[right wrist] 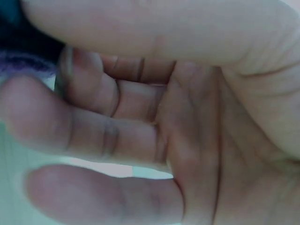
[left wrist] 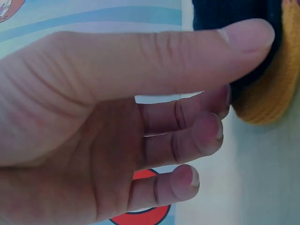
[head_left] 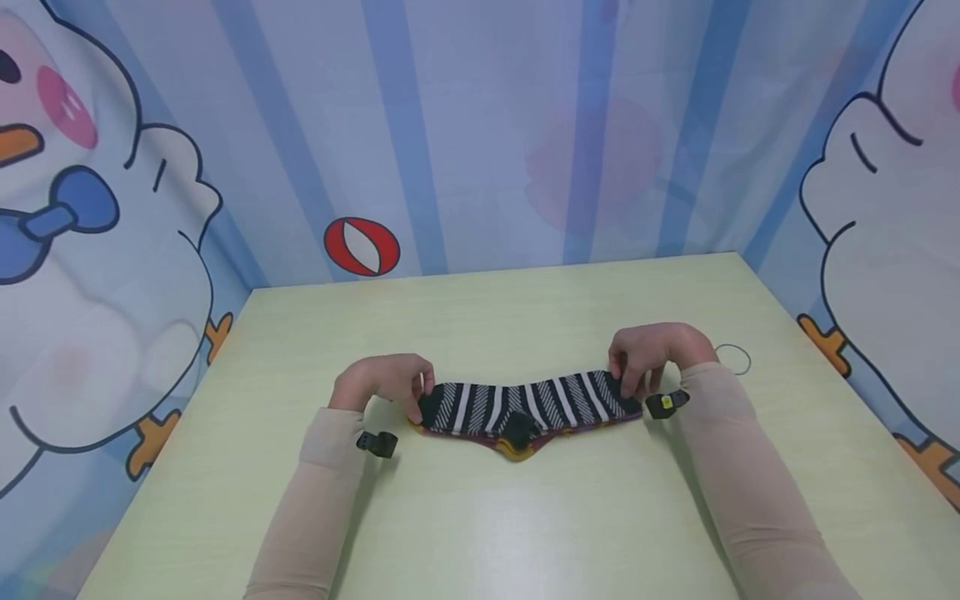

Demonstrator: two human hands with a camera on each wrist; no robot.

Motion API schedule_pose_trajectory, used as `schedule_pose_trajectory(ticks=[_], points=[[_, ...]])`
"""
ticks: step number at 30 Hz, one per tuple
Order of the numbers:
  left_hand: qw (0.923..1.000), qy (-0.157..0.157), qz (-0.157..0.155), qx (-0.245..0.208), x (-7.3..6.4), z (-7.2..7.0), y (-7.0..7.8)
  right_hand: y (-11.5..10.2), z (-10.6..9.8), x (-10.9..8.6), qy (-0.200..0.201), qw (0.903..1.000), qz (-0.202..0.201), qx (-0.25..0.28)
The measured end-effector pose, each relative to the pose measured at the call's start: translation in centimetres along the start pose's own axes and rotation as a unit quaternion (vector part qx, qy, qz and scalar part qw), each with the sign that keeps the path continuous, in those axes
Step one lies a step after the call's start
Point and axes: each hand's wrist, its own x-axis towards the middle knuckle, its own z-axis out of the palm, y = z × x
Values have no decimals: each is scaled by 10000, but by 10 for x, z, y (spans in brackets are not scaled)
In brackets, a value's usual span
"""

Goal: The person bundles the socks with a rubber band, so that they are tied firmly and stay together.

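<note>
A black-and-white striped knit sock [head_left: 480, 410] is laid lengthwise across the middle of the pale yellow-green surface [head_left: 510, 542], over mustard-and-purple knit layers [head_left: 516, 455]; its left end is pinched by the left hand [head_left: 388, 379], its right end by the right hand [head_left: 648, 357]; how many layers are gripped cannot be told. The step in hand is judged to be handling the stack by both ends; an even grip seems called for next; the back edge is bordered by a blue striped curtain [head_left: 495, 108], while room is left in front and at both sides.
</note>
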Motion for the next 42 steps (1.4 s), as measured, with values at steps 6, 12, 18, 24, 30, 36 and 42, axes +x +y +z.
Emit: schedule_pose_trajectory(ticks=[6,12,18,24,30,36,42], points=[[9997,138,-98,179,-8,-5,4,-8,-1,-11,136,9998,-38,-170],[9957,692,593,149,-10,-9,20,-22,-8,-23,395,9978,-304,-437],[9815,944,1662,-81,-3,-4,39,-30,-9,-25,392,9978,-478,-234],[9743,1212,1899,-30,-2,1,50,-32,-9,-26,849,9907,-872,-602],[9658,1600,2014,-315,4,9,59,-22,-15,-35,1360,9841,-892,-715],[9558,1840,2254,-432,11,20,72,-9,-24,-47,1646,9811,-728,-715],[9469,2006,2455,-538,18,30,83,10,-31,-62,1907,9784,-197,-770]])
